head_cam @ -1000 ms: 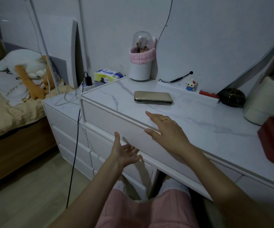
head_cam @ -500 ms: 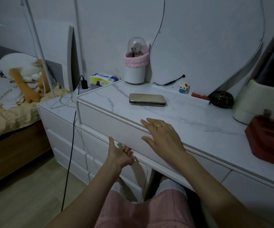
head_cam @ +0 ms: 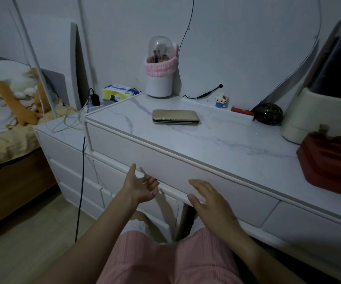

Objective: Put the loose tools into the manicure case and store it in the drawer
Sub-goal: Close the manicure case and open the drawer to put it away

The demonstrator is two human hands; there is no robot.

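Gold-coloured, flat rectangular manicure case [head_cam: 176, 117] lay closed on the white marble-patterned tabletop [head_cam: 227, 138] of the dressing table, well back from the front edge and apart from both of my hands. My left hand [head_cam: 140, 186] was turned palm up under the lower edge of the wide white drawer front [head_cam: 165, 162], thumb pointing up against the panel and the fingers reaching in beneath it; whether they were hooked on the edge or merely touching it I could not tell. My right hand [head_cam: 208, 198] hovered palm down just in front of the same lower edge, fingers loosely spread and straight, holding nothing, a thin ring on one finger. The drawer looked shut, its front flush under the tabletop. Behind the case, against the wall, stood a white cylindrical brush holder with a clear dome and a pink fluffy band [head_cam: 159, 67]. To its right sat a small white cat figurine [head_cam: 221, 100], then a small red object [head_cam: 242, 111] and a dark round ornament [head_cam: 268, 114]. At the right end were a cream-coloured container [head_cam: 300, 115] and, nearer me, a dark red box [head_cam: 329, 160]. To the left, a lower white chest of drawers [head_cam: 67, 152] carried cables and a yellow and blue tissue pack [head_cam: 118, 92], and a bed with an orange and white plush toy [head_cam: 11, 93] lay beyond. My pink ribbed garment [head_cam: 165, 261] filled the bottom of the view.
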